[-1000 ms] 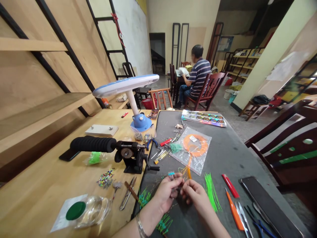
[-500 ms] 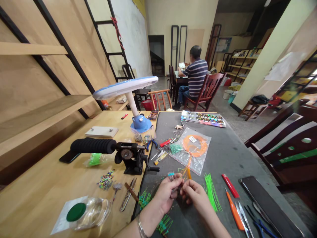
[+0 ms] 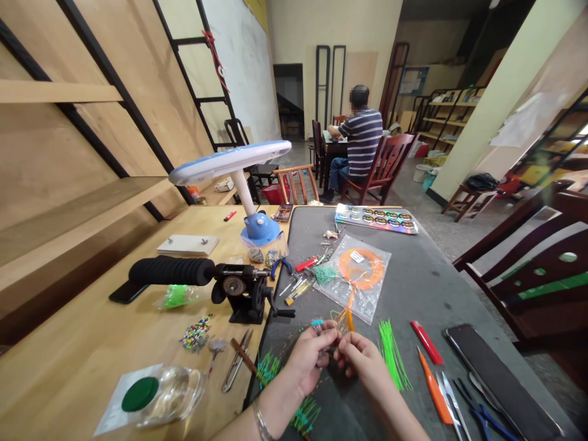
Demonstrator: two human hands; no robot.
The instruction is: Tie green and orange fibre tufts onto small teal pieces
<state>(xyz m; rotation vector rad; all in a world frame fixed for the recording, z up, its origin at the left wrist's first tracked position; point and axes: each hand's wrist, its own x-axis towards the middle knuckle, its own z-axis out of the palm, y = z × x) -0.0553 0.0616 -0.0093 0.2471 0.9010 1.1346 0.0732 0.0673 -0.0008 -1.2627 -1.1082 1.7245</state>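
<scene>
Seated person's arm (image 3: 340,130) lower, blue-tipped bunch (image 3: 316,322) mostly hidden by hands (image 3: 311,354).

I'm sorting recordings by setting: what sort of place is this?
Probably a small craft workshop: a black hand-cranked machine stands on the pale wooden tabletop, thin bright-green strands lie bundled on the dark grey mat, and black-framed wooden shelving stands at left.

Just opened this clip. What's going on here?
A person works with both hands close together over the gray mat. The left hand grips a few light-blue pieces; the right hand is pinched beside it, on something too small to make out. Bright green strands lie beside the right hand, and a bagged orange coil lies beyond both.
</scene>
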